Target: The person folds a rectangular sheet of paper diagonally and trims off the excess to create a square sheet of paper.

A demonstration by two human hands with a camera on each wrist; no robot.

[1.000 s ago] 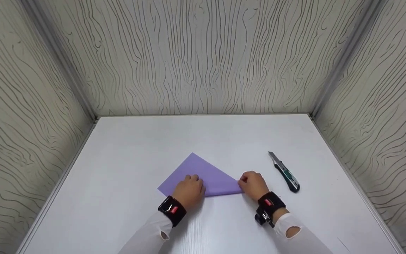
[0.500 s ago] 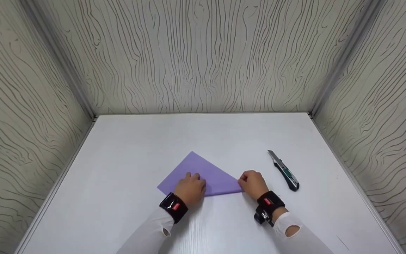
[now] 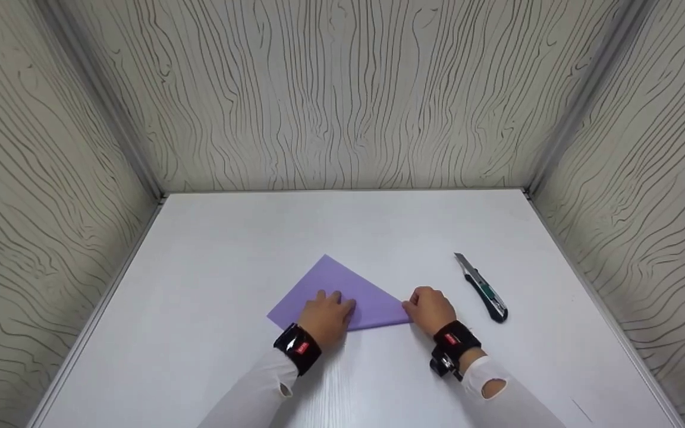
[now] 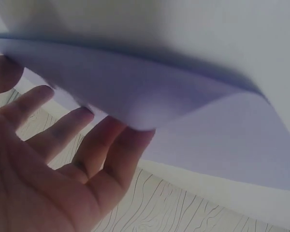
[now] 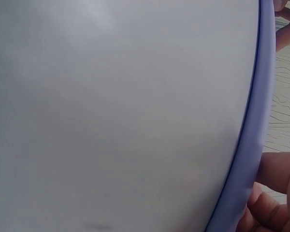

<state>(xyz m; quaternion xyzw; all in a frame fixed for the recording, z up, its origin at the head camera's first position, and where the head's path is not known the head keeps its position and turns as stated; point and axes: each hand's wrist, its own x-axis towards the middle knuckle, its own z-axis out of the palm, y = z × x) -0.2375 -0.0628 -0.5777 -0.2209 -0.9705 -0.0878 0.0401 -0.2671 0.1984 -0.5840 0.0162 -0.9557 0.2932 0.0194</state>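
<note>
A purple sheet of paper (image 3: 324,279) lies on the white table, its near edge folded over toward the far side. My left hand (image 3: 326,321) rests on the folded part, fingers spread and pointing away. From the left wrist, the folded flap (image 4: 135,92) looks raised and curved, with the fingertips of my left hand (image 4: 72,159) touching its edge. At the right-hand corner of the sheet, my right hand (image 3: 431,310) pinches the paper between thumb and curled fingers. In the right wrist view the rounded fold (image 5: 253,111) runs past that thumb (image 5: 279,170).
A utility knife (image 3: 485,292) with its blade out lies to the right of my right hand. The white table (image 3: 211,249) is bounded by wood-patterned panels at the back (image 3: 342,107) and both sides.
My left hand has shifted slightly right along the fold, its thumb reaching further out. My right hand keeps its pinch on the corner, and the knife lies in the same place.
</note>
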